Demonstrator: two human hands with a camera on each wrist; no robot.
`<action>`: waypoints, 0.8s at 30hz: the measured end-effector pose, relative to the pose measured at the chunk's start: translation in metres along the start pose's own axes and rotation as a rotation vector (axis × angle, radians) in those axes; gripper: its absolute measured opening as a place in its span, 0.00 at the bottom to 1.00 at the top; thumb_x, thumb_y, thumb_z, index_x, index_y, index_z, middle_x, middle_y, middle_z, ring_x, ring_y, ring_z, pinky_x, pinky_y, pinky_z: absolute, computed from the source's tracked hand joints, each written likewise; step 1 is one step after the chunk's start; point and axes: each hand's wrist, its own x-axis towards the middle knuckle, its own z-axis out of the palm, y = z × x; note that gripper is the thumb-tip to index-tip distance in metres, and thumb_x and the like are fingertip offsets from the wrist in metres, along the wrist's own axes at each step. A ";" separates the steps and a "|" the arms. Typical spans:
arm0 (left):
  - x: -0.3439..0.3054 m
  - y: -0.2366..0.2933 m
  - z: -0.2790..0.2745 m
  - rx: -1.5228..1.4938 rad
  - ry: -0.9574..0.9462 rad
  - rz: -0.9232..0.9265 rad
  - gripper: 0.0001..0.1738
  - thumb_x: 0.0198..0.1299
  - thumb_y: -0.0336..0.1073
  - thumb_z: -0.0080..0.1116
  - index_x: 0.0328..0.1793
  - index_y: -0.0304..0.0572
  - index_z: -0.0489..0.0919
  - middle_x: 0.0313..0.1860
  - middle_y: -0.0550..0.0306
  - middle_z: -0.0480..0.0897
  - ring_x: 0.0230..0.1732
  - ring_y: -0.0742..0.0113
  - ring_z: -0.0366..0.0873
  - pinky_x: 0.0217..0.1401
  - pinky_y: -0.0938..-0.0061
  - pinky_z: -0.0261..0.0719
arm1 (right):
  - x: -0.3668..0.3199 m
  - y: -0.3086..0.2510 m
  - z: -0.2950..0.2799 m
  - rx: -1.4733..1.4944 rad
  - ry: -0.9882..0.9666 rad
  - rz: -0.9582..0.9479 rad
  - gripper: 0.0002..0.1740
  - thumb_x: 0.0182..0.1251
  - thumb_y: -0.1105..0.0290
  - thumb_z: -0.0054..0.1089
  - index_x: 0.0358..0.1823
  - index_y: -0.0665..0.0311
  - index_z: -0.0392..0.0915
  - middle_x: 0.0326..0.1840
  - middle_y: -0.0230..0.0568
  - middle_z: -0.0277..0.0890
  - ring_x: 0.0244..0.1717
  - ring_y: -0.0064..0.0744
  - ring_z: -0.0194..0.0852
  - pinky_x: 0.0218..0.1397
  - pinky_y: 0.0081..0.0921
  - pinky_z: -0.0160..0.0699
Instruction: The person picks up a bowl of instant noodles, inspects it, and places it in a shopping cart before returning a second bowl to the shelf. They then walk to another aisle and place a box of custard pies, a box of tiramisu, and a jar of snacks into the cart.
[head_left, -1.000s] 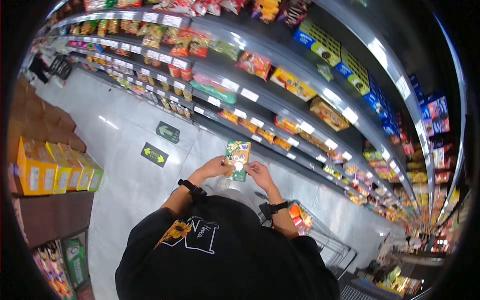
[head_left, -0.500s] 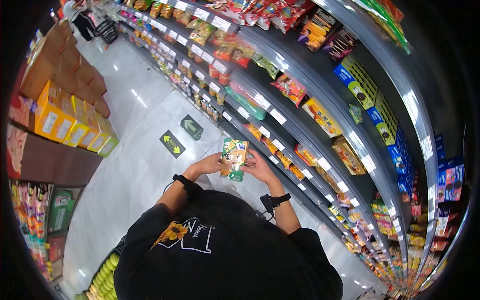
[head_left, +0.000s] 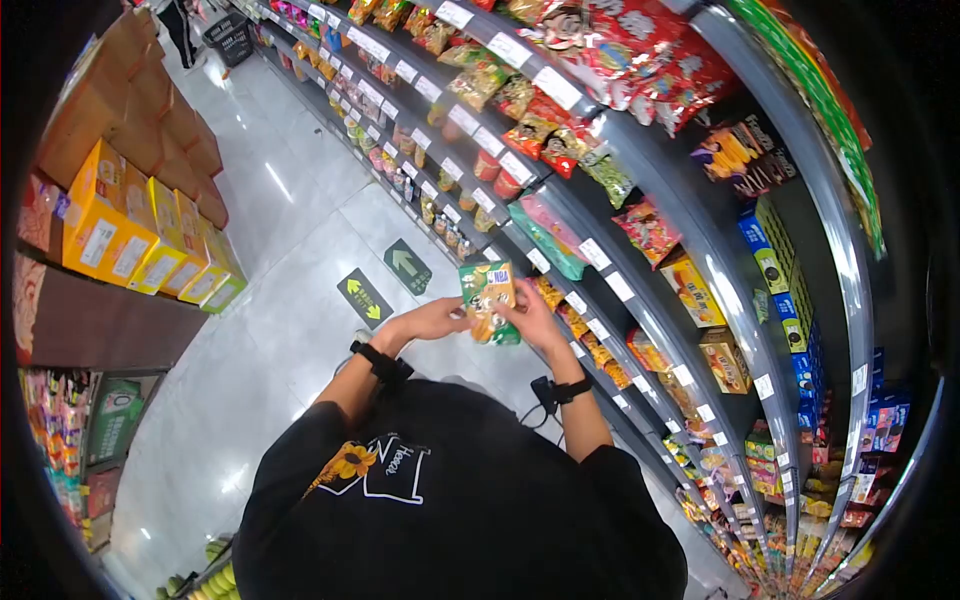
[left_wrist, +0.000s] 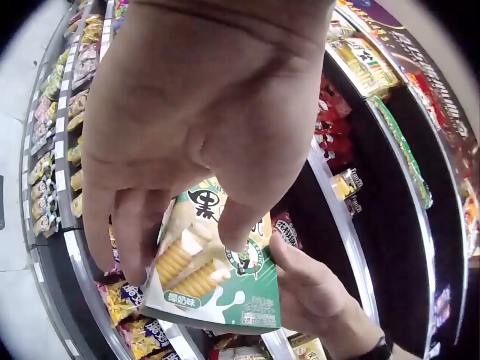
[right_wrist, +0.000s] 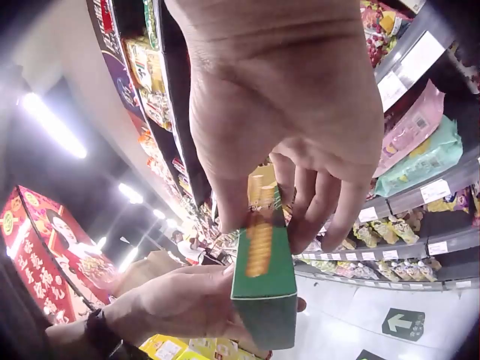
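Note:
A small green-and-cream carton of rolled wafers point(head_left: 488, 298), with "NBA" printed in a corner, is between both hands in front of the body. My left hand point(head_left: 436, 318) grips its left side, and the thumb lies across the printed front in the left wrist view. From the other side my right hand point(head_left: 537, 322) holds the carton's edge between thumb and fingers. In the right wrist view a narrow green side of the carton point(right_wrist: 264, 289) faces the camera, with the left hand point(right_wrist: 184, 300) below it.
Snack shelves point(head_left: 640, 290) with price tags run along the right. On the left, yellow cartons point(head_left: 115, 225) sit on a brown stand point(head_left: 105, 320). Green arrow signs point(head_left: 407, 265) mark the tiled floor. A person with a black basket point(head_left: 228, 38) is at the far end.
The head view has turned, so shelves and floor signs sit differently, and the shopping cart has left view. The carton stays in both hands; the right hand now reaches farther onto its front.

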 end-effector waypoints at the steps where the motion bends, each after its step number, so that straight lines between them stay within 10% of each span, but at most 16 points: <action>1: -0.007 0.009 -0.020 0.010 -0.038 0.017 0.35 0.71 0.54 0.58 0.73 0.37 0.68 0.54 0.44 0.83 0.53 0.59 0.80 0.58 0.66 0.77 | 0.011 -0.014 0.014 0.021 0.002 0.016 0.32 0.68 0.66 0.70 0.69 0.66 0.65 0.53 0.43 0.84 0.49 0.26 0.83 0.51 0.24 0.82; 11: -0.052 -0.030 -0.189 -0.076 0.003 0.053 0.37 0.72 0.47 0.58 0.82 0.44 0.60 0.60 0.44 0.82 0.53 0.62 0.81 0.57 0.69 0.78 | 0.126 -0.079 0.131 0.027 0.103 0.054 0.27 0.71 0.70 0.65 0.68 0.69 0.67 0.61 0.46 0.80 0.54 0.28 0.83 0.55 0.24 0.82; 16: -0.054 -0.036 -0.242 -0.158 0.007 0.077 0.47 0.74 0.43 0.56 0.87 0.46 0.39 0.64 0.44 0.78 0.49 0.71 0.81 0.52 0.75 0.77 | 0.166 -0.112 0.158 0.036 0.123 0.177 0.25 0.71 0.70 0.67 0.65 0.68 0.70 0.55 0.41 0.81 0.57 0.27 0.80 0.57 0.23 0.80; 24: -0.027 -0.039 -0.320 -0.314 0.220 0.054 0.41 0.71 0.45 0.61 0.83 0.42 0.56 0.63 0.44 0.77 0.49 0.68 0.81 0.52 0.75 0.78 | 0.265 -0.085 0.167 -0.040 0.038 0.072 0.25 0.65 0.72 0.72 0.62 0.67 0.74 0.57 0.37 0.81 0.59 0.28 0.77 0.64 0.30 0.75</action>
